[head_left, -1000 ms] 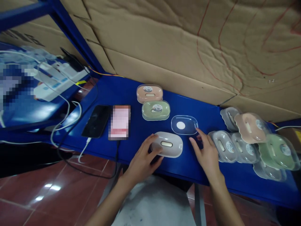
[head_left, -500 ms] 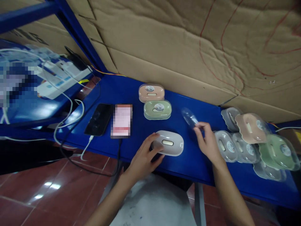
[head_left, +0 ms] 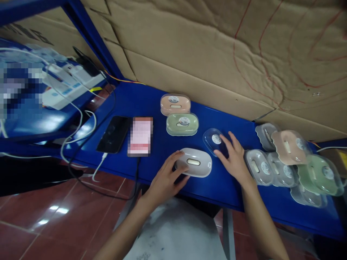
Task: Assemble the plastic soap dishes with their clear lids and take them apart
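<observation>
A light grey oval soap dish [head_left: 203, 168] with a cream insert in its slot sits on the blue table, uncovered. My left hand [head_left: 165, 176] grips its left end between thumb and fingers. Just beyond the dish, to its right, a clear plastic lid [head_left: 209, 138] with a round label lies on the table. Over the right side of that lid, my right hand [head_left: 233, 159] is open with fingers spread. Behind the dish stand a green soap dish [head_left: 176, 126] and a pink soap dish [head_left: 168, 105], both under clear lids.
On the right lie several more lidded dishes: a grey one [head_left: 253, 166], a pink one [head_left: 282, 144] and a green one [head_left: 306, 173], some overlapping. Two phones, one dark [head_left: 113, 135], lie on the left with cables. Brown cardboard [head_left: 189, 54] walls the table's back.
My right hand has set the clear lid down on the table and let go, its fingers spreading. The left hand keeps its hold on the grey dish.
</observation>
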The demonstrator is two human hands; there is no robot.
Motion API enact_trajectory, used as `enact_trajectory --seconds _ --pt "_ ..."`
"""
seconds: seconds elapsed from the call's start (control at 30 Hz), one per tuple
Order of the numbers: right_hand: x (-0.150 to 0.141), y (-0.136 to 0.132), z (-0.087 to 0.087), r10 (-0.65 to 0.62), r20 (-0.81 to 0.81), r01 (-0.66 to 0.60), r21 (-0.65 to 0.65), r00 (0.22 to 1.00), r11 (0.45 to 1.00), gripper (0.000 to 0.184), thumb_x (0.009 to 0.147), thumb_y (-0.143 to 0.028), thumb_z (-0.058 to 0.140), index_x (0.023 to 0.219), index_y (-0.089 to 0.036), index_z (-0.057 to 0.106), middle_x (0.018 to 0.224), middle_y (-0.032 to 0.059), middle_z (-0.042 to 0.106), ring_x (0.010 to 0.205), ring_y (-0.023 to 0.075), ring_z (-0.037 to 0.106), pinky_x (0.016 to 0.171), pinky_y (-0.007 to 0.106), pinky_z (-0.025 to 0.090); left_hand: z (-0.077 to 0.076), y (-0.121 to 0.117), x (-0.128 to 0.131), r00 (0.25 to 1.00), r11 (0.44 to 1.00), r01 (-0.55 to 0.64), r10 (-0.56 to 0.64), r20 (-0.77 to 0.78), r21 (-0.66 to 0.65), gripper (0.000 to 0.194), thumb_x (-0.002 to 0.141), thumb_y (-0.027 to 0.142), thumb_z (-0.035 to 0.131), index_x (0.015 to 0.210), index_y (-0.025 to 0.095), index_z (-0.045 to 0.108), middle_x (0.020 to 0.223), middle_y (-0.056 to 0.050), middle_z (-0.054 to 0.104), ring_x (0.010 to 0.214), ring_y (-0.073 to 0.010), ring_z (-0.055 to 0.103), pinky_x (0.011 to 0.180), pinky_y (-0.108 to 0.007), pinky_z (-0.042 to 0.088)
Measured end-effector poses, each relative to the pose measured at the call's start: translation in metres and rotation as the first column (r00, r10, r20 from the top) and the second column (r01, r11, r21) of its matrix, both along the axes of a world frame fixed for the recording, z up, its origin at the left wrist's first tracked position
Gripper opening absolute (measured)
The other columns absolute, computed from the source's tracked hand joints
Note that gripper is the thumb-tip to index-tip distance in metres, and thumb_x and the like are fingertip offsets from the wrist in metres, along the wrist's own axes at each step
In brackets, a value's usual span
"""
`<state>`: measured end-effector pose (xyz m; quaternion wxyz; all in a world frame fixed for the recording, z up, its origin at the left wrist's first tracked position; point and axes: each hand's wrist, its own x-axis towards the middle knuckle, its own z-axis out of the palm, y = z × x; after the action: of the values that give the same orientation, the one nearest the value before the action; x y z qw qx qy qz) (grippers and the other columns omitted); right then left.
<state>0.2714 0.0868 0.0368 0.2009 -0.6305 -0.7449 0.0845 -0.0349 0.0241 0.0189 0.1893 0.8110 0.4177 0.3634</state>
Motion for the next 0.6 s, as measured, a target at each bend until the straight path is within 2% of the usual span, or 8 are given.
enact_trajectory --seconds 0.07,0.17,0.23,0.3,0.37,0.43,0.5,0.6 --pt "0.001 -0.003 0.000 0.026 0.008 -0.026 -0.008 1.000 1.000 0.067 0.102 -0.064 0.060 0.159 -0.029 0.051 0.171 0.0177 0.040 0.156 0.0409 0.041 0.121 0.071 0.038 0.001 -0.001 -0.001 1.000 1.000 -0.002 0.002 0.006 -0.029 0.031 0.098 0.017 0.072 0.127 0.022 0.065 0.159 -0.018 0.048 0.154 -0.0360 0.046 0.121 -0.057 0.051" --pt "0.001 -0.009 0.008 0.041 -0.133 -0.040 0.014 0.990 0.999 0.062 0.104 -0.055 0.061 0.159 -0.030 0.050 0.166 0.0158 0.048 0.154 0.0351 0.046 0.123 0.063 0.042 0.002 -0.003 -0.003 0.999 0.992 -0.004 0.009 0.038 -0.125 0.050 0.099 0.021 0.071 0.147 0.026 0.055 0.163 -0.017 0.045 0.151 -0.0332 0.050 0.120 -0.053 0.053" --pt "-0.003 -0.017 0.017 0.146 -0.222 -0.151 -0.005 0.964 0.989 0.061 0.105 -0.047 0.061 0.163 -0.032 0.045 0.167 0.0126 0.048 0.155 0.0313 0.046 0.125 0.059 0.043 0.002 -0.003 -0.004 0.997 0.984 -0.008 0.021 0.075 -0.179 0.064 0.100 0.023 0.072 0.157 0.028 0.045 0.164 -0.017 0.043 0.151 -0.0320 0.051 0.119 -0.051 0.055" --pt "-0.010 -0.029 0.024 0.315 -0.245 -0.328 -0.015 0.917 0.945 0.064 0.106 -0.040 0.060 0.166 -0.033 0.039 0.171 0.0104 0.043 0.158 0.0304 0.042 0.125 0.057 0.044 0.000 -0.002 -0.004 0.993 0.979 -0.006 0.029 0.112 -0.203 0.073 0.099 0.024 0.073 0.162 0.029 0.037 0.165 -0.018 0.044 0.152 -0.0321 0.050 0.120 -0.053 0.054" --pt "-0.018 -0.041 0.026 0.471 -0.187 -0.482 -0.017 0.862 0.876 0.066 0.106 -0.034 0.060 0.168 -0.034 0.036 0.175 0.0086 0.035 0.162 0.0317 0.035 0.125 0.059 0.044 -0.002 -0.001 -0.004 0.989 0.979 0.002 0.028 0.142 -0.205 0.079 0.099 0.025 0.075 0.165 0.029 0.031 0.165 -0.019 0.045 0.154 -0.0327 0.048 0.121 -0.055 0.052" --pt "-0.025 -0.050 0.025 0.562 -0.082 -0.565 -0.022 0.823 0.825 0.069 0.105 -0.031 0.061 0.169 -0.035 0.035 0.178 0.0070 0.029 0.165 0.0335 0.027 0.125 0.061 0.044 -0.004 0.000 -0.005 0.988 0.977 0.013 0.021 0.154 -0.214 0.083 0.098 0.026 0.076 0.167 0.030 0.028 0.166 -0.018 0.045 0.154 -0.0328 0.048 0.122 -0.057 0.050" --pt "-0.029 -0.054 0.022 0.598 0.025 -0.598 -0.030 0.801 0.801 0.072 0.105 -0.029 0.062 0.170 -0.034 0.032 0.179 0.0062 0.025 0.166 0.0348 0.022 0.125 0.062 0.045 -0.005 0.001 -0.006 0.988 0.973 0.020 0.016 0.151 -0.231 0.087 0.098 0.028 0.077 0.168 0.032 0.026 0.165 -0.017 0.047 0.154 -0.0324 0.049 0.123 -0.056 0.049" --pt "-0.029 -0.052 0.015 0.617 0.135 -0.623 0.002 0.775 0.782 0.078 0.104 -0.031 0.064 0.172 -0.034 0.026 0.180 0.0060 0.021 0.165 0.0367 0.023 0.125 0.062 0.045 -0.007 0.002 -0.007 0.990 0.968 0.018 0.018 0.140 -0.251 0.089 0.097 0.030 0.078 0.169 0.035 0.025 0.164 -0.015 0.050 0.152 -0.0312 0.051 0.123 -0.053 0.050"
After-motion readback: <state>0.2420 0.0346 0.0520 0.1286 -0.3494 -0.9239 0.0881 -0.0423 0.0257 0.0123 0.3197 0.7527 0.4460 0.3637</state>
